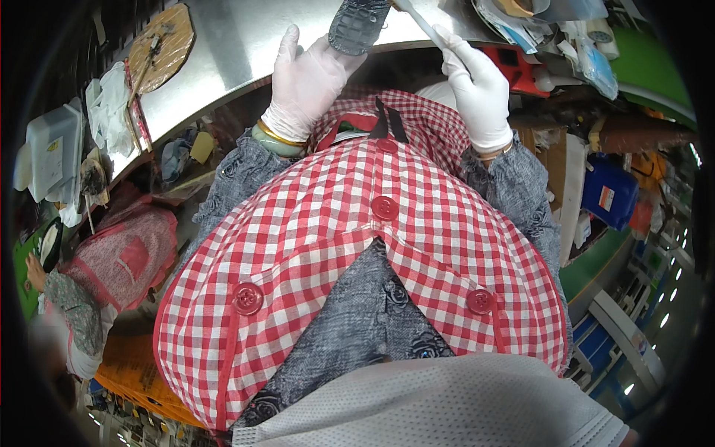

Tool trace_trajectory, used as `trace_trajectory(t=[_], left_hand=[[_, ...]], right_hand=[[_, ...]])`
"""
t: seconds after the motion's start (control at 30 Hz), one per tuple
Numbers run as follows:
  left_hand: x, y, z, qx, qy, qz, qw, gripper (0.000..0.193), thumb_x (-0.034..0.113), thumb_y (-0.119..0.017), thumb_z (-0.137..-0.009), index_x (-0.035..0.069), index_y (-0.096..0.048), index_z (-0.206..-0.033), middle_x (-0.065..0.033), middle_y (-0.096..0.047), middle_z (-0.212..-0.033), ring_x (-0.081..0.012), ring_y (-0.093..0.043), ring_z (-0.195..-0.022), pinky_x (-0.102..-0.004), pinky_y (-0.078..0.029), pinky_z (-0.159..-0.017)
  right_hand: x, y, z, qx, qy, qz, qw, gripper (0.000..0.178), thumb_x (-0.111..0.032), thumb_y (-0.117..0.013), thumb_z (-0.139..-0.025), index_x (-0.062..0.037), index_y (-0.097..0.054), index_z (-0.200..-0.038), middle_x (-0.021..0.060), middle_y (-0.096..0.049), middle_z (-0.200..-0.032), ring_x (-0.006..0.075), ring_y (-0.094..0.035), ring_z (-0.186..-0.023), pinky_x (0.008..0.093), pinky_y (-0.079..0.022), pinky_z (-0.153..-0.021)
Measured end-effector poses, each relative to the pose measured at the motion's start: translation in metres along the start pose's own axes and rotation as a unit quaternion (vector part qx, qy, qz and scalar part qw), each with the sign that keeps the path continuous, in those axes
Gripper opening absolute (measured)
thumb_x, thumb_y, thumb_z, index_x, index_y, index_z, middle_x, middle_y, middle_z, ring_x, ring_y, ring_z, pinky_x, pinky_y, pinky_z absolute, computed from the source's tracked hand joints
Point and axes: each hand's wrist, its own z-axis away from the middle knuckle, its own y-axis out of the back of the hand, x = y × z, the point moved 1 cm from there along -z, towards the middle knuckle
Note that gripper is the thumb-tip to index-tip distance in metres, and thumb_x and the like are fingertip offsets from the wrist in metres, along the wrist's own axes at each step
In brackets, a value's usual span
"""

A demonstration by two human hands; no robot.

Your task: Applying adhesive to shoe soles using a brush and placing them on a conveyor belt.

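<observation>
My left hand (305, 86), in a white glove, holds a black shoe sole (359, 26) with a ridged tread at the top edge of the view. Its thumb points up, apart from the sole, while the fingers reach under the sole's lower end. In my white-gloved right hand (478, 93) is a slim brush (422, 22) with a pale grey handle, pinched between thumb and fingers. The brush slants up and left, and its tip comes close to the sole's right side. The upper part of both things is cut off by the frame.
Both hands are at the near edge of a shiny metal worktable (231, 56). A brown-wrapped board (162, 48) lies at its left, near a white cloth (112, 108) and a clear plastic box (56, 149). Red tool parts (514, 71) sit right. A co-worker (112, 268) is at left.
</observation>
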Motion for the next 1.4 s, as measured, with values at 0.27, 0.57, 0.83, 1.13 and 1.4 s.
trace_trajectory(t=[0.27, 0.57, 0.83, 1.13, 1.4], left_hand=[[0.024, 0.001, 0.012, 0.048, -0.062, -0.033, 0.996, 0.077, 0.052, -0.029, -0.100, -0.012, -0.021, -0.142, -0.0277, -0.033, -0.146, -0.0421, -0.030, -0.138, -0.0509, -0.017, -0.119], [0.026, -0.005, 0.021, 0.031, -0.042, -0.033, 0.998, 0.078, 0.053, -0.024, -0.100, -0.011, -0.016, -0.145, -0.0301, -0.028, -0.148, -0.0460, -0.026, -0.139, -0.0541, -0.016, -0.118], [0.036, 0.000, 0.019, -0.033, -0.027, 0.008, 0.999, 0.079, 0.054, -0.022, -0.100, -0.014, -0.023, -0.140, -0.0287, -0.028, -0.148, -0.0465, -0.023, -0.139, -0.0556, -0.014, -0.118], [0.039, -0.003, 0.013, 0.027, -0.035, -0.039, 0.998, 0.075, 0.048, -0.032, -0.099, -0.010, -0.020, -0.144, -0.0301, -0.027, -0.149, -0.0447, -0.023, -0.140, -0.0546, -0.015, -0.118], [0.025, -0.005, -0.006, -0.106, 0.068, 0.019, 0.992, 0.058, 0.038, -0.029, -0.102, -0.001, -0.027, -0.145, -0.0323, -0.040, -0.137, -0.0457, -0.047, -0.124, -0.0662, -0.031, -0.107]], right_hand=[[-0.003, -0.003, -0.005, -0.044, 0.299, 0.211, 0.930, 0.036, -0.002, -0.069, -0.078, -0.0158, -0.071, -0.111, 0.0011, -0.058, -0.066, 0.0165, -0.058, -0.061, 0.0286, -0.049, -0.054], [-0.032, -0.032, -0.033, -0.047, 0.369, 0.200, 0.906, 0.044, -0.003, -0.065, -0.077, -0.0187, -0.068, -0.117, 0.0010, -0.061, -0.071, 0.0170, -0.060, -0.062, 0.0279, -0.050, -0.057], [-0.004, -0.012, -0.017, -0.035, 0.374, 0.232, 0.897, 0.046, 0.000, -0.069, -0.076, -0.0201, -0.069, -0.118, 0.0002, -0.050, -0.063, 0.0157, -0.053, -0.056, 0.0283, -0.047, -0.052], [0.021, -0.001, -0.017, 0.013, 0.314, 0.215, 0.925, 0.033, -0.004, -0.071, -0.078, -0.0125, -0.071, -0.109, 0.0024, -0.062, -0.073, 0.0192, -0.063, -0.066, 0.0298, -0.053, -0.059], [0.025, 0.010, -0.058, 0.216, 0.121, -0.061, 0.967, 0.034, -0.006, -0.068, -0.087, -0.0060, -0.065, -0.121, 0.0082, -0.066, -0.088, 0.0130, -0.061, -0.076, 0.0244, -0.050, -0.073]])
